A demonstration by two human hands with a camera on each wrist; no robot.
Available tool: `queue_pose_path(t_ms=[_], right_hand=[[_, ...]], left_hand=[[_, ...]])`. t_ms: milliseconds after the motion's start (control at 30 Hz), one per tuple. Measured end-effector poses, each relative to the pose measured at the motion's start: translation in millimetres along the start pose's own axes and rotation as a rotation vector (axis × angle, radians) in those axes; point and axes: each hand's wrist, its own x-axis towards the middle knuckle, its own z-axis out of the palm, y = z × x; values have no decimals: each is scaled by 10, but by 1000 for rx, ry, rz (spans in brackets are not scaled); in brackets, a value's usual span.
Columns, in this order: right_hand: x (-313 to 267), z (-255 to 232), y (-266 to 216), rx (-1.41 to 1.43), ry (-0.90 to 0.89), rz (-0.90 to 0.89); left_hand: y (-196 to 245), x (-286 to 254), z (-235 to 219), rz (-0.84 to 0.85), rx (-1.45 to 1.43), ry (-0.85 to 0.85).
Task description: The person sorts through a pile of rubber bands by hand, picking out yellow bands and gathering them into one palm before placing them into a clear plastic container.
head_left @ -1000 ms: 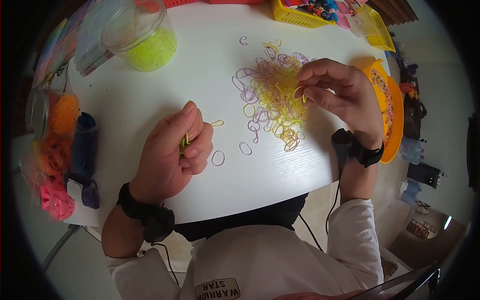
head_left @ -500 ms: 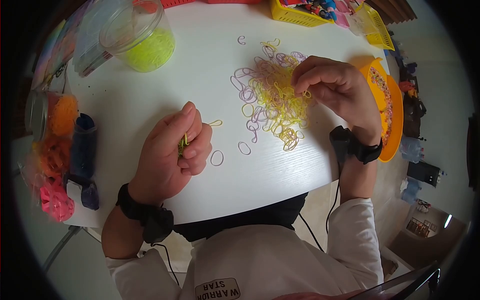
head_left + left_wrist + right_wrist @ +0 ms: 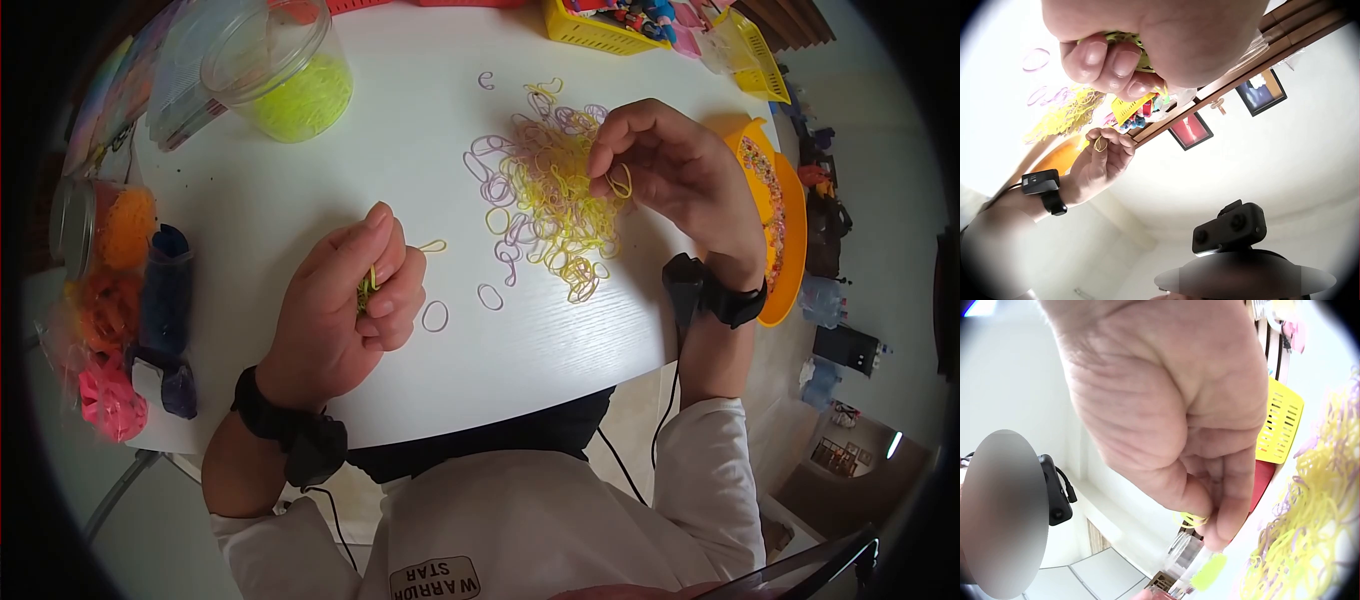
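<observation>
Yellow and pale purple bands lie in a loose heap [image 3: 560,195] on the white surface [image 3: 560,350] in the head view. Beside the heap, the right hand [image 3: 685,185] is raised, its thumb and fingertips pinching a small yellow band [image 3: 623,182]. The left hand [image 3: 345,305] is curled round a bunch of yellow-green bands [image 3: 366,292]. A single yellow loop [image 3: 433,246] lies near its fingers, and two purple bands, one nearer the left hand [image 3: 435,316] and one further off [image 3: 490,297], lie between that hand and the heap. A clear jar [image 3: 300,97] of lime-coloured bands stands at the upper left; an orange tray [image 3: 793,255] of tiny beads sits beyond the right wrist.

In the left wrist view, the left hand's fingers are folded in, with the bunch showing between fingers and palm. Further off, the right hand holds the thin yellow band at its fingertips, near the heap. Framed pictures [image 3: 1191,131] hang beyond.

In the right wrist view, the right thumb and fingers meet narrowly on the yellow band, part of which sticks out beside the thumb. The heap lies to the right of the picture, with a yellow basket [image 3: 1280,422] behind the hand.
</observation>
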Motion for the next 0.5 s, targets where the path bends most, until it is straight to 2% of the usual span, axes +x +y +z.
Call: queue_pose_path(t_ms=[133, 333, 500], right_hand=[[9, -8, 22, -48, -9, -56], [-16, 7, -43, -101, 47, 98], [-6, -10, 26, -149, 19, 8]], left_hand=[[-4, 2, -7, 4, 6, -4], [1, 0, 3, -3, 10, 2], [-8, 2, -8, 4, 5, -4]])
